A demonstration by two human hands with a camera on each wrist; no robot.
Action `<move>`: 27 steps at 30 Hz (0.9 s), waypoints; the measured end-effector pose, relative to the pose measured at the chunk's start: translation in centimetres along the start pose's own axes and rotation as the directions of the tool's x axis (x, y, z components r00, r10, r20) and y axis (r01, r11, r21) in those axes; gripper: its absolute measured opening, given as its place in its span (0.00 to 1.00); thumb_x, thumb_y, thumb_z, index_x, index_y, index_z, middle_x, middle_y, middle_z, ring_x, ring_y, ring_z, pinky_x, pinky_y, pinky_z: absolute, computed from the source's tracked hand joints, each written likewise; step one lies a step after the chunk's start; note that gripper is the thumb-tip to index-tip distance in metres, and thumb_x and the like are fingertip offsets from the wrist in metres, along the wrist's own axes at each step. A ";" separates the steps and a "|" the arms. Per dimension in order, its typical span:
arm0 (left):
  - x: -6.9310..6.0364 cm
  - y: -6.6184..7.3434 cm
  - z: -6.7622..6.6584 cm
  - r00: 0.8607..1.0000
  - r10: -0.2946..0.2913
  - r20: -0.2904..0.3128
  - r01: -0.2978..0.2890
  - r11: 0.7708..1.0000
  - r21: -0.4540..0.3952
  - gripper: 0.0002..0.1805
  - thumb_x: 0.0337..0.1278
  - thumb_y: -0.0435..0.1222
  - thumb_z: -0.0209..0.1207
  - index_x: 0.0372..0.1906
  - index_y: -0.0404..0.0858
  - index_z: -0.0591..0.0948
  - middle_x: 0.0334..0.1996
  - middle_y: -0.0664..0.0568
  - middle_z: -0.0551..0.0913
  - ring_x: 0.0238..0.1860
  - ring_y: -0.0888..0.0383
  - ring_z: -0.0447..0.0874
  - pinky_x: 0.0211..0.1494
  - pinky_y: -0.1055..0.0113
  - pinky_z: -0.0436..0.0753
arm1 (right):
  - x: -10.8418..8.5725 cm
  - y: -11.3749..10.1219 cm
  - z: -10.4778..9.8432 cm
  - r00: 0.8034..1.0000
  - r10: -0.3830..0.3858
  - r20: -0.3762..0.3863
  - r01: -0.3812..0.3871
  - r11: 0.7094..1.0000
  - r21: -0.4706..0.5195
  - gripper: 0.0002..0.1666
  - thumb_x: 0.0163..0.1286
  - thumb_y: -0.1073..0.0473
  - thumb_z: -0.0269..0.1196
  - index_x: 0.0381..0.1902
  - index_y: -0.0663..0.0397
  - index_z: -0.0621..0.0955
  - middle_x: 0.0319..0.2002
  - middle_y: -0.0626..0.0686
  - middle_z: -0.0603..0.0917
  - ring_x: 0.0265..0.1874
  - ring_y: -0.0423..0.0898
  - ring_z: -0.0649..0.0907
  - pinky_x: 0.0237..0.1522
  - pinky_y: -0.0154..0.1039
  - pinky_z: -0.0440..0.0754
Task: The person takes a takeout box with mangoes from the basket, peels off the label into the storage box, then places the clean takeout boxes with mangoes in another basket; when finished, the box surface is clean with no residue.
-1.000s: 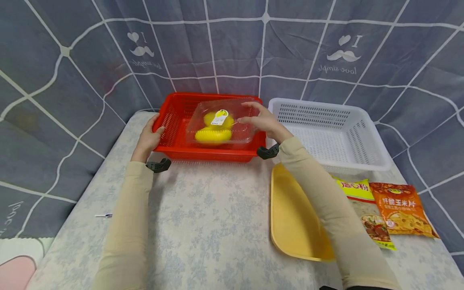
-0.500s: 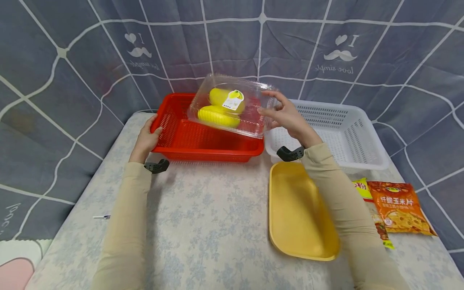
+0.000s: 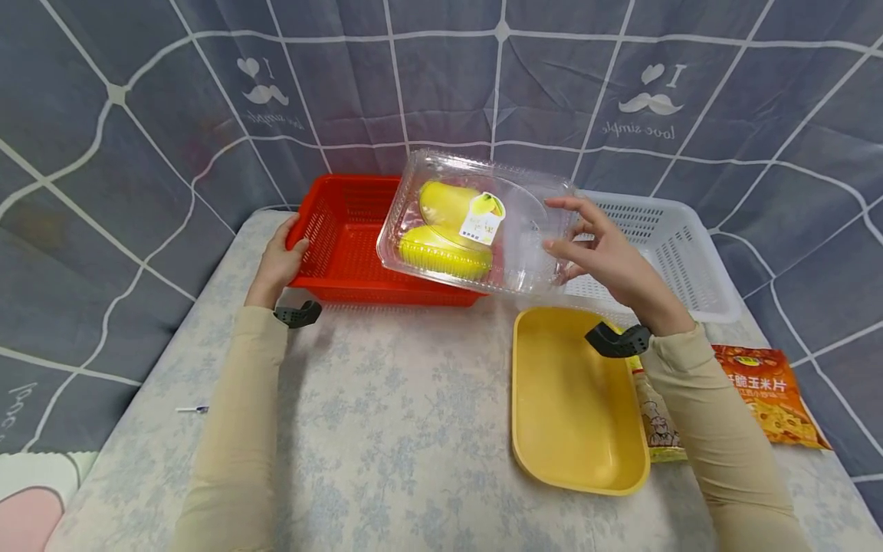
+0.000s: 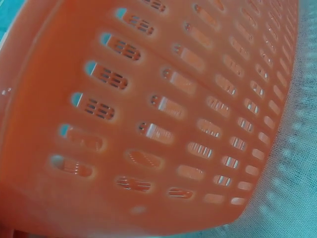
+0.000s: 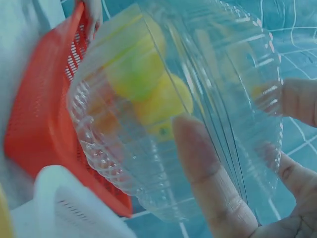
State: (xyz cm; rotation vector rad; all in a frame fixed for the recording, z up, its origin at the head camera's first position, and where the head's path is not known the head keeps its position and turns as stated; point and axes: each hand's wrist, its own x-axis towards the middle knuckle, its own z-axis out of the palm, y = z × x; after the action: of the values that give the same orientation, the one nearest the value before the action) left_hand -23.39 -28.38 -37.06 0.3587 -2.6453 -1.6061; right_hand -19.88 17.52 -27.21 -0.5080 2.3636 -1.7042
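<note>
A clear plastic box (image 3: 527, 230) with yellow fruits (image 3: 447, 251) and a label hangs tilted over the red basket's right part and the white basket's left edge. My right hand (image 3: 610, 249) grips its right end, thumb in front and fingers behind; the right wrist view shows the thumb (image 5: 203, 168) against the clear plastic (image 5: 163, 188). My left hand (image 3: 279, 261) holds the left rim of the red basket (image 3: 386, 290). The left wrist view is filled by the basket's slotted wall (image 4: 148, 109); the left fingers are not clear there.
The white basket (image 3: 710, 268) stands at the right, behind a yellow tray (image 3: 579, 406). Two snack packets, one orange (image 3: 776, 391) and one partly under my right arm (image 3: 658, 422), lie right of the tray. A small thin item (image 3: 193, 409) lies left of my left sleeve.
The clear box has been lifted out of the red basket and moved right and nearer, with my right hand gripping it. My left hand has stayed on the basket's rim.
</note>
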 end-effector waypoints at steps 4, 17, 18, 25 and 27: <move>-0.1 0.2 0.0 1.000 0.004 0.003 -0.004 1.000 -0.009 0.33 0.73 0.36 0.43 0.76 0.49 0.45 0.70 0.38 0.55 0.58 0.41 0.66 0.61 0.48 0.69 | -2.0 0.6 -0.3 0.999 0.005 0.041 -0.003 0.999 -0.041 0.34 0.66 0.59 0.64 0.67 0.42 0.66 0.44 0.60 0.66 0.28 0.52 0.79 0.30 0.43 0.83; -0.1 0.3 -0.1 1.000 -0.003 -0.004 0.003 1.000 0.013 0.33 0.73 0.37 0.42 0.76 0.50 0.45 0.71 0.39 0.54 0.59 0.42 0.64 0.61 0.49 0.68 | -6.2 3.4 1.7 0.960 0.092 0.266 -0.088 0.996 -0.029 0.33 0.64 0.61 0.65 0.65 0.45 0.66 0.44 0.64 0.66 0.28 0.54 0.80 0.30 0.45 0.83; -0.1 0.3 -0.1 1.000 -0.003 -0.004 0.003 1.000 0.016 0.33 0.73 0.37 0.42 0.76 0.50 0.45 0.71 0.39 0.53 0.59 0.42 0.64 0.61 0.49 0.68 | -6.4 3.6 2.0 0.955 0.095 0.282 -0.089 0.996 -0.032 0.33 0.64 0.61 0.65 0.65 0.45 0.67 0.44 0.64 0.66 0.28 0.55 0.80 0.30 0.46 0.83; -0.1 0.1 -0.1 1.000 -0.008 -0.003 0.008 1.000 0.017 0.33 0.73 0.37 0.43 0.76 0.50 0.45 0.71 0.39 0.53 0.60 0.42 0.64 0.62 0.49 0.68 | -7.0 4.9 4.7 0.926 0.116 0.360 -0.132 0.991 0.021 0.35 0.61 0.59 0.68 0.65 0.42 0.68 0.44 0.63 0.65 0.29 0.54 0.81 0.30 0.49 0.83; -0.1 0.1 0.0 1.000 -0.004 -0.006 0.005 1.000 0.022 0.33 0.73 0.37 0.43 0.76 0.49 0.45 0.71 0.39 0.53 0.60 0.42 0.64 0.62 0.49 0.67 | -7.0 4.9 5.6 0.922 0.134 0.363 -0.156 0.987 0.032 0.35 0.61 0.58 0.68 0.64 0.40 0.68 0.43 0.62 0.64 0.25 0.53 0.81 0.30 0.49 0.83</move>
State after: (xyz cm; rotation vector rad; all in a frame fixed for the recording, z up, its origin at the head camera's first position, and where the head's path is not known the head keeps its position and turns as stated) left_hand -23.33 -28.33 -36.97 0.3696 -2.6620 -1.5759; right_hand -12.36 16.62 -34.03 -0.5648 2.0294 -1.4676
